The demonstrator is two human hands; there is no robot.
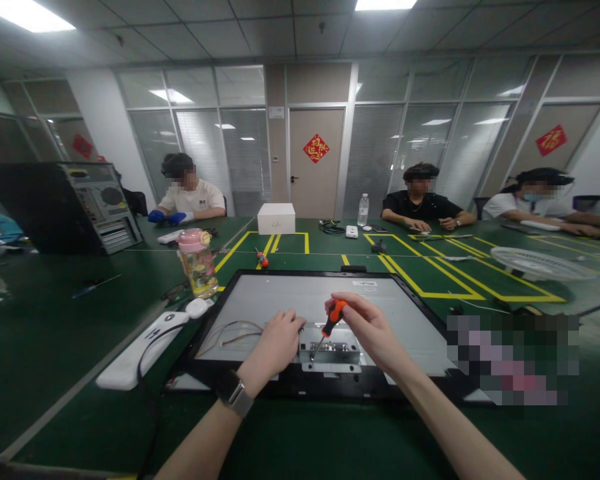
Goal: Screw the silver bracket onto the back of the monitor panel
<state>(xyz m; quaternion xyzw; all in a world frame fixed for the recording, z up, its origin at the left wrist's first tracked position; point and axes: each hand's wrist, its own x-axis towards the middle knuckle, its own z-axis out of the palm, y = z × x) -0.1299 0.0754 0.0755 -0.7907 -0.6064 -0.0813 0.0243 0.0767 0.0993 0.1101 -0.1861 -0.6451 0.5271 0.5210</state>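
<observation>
- Looking out over a matt, dark green table (55, 347), taking in glossy yellow tape lines (450, 295) squaring it into bays
- Sitting in an office room walled with frosted glass and slatted blinds, facing a plain beige door (316, 180) bearing a red diamond-shaped paper (316, 148), under flat light panels set in square ceiling tiles
- Working right in front on a flat monitor (380, 300) laid face down on the table, showing a smooth grey back inside a black plastic frame
- Clamping the right hand (370, 330) around the orange-and-black handle of a screwdriver (333, 319), tilting its thin steel shaft down onto a shiny metal bracket (337, 357) at the near middle of that grey back
- Pressing the left hand (277, 343) against the bracket's left edge, fingers bunched together; not managing to tell whether pinching anything; wearing a metal-banded watch (235, 393) on that wrist
- Spotting thin coloured wires (230, 333) looping over the panel just left of the left hand
- Noting a clear bottle (197, 262) with a pink lid beyond the monitor's left corner, and a long, rounded white block (140, 350) near it
- Picking out a white box (276, 219), a black computer case (55, 207) and a round white fan grille (535, 263) further off
- Sharing the far edge with three seated people, one wearing blue gloves (167, 217)
</observation>
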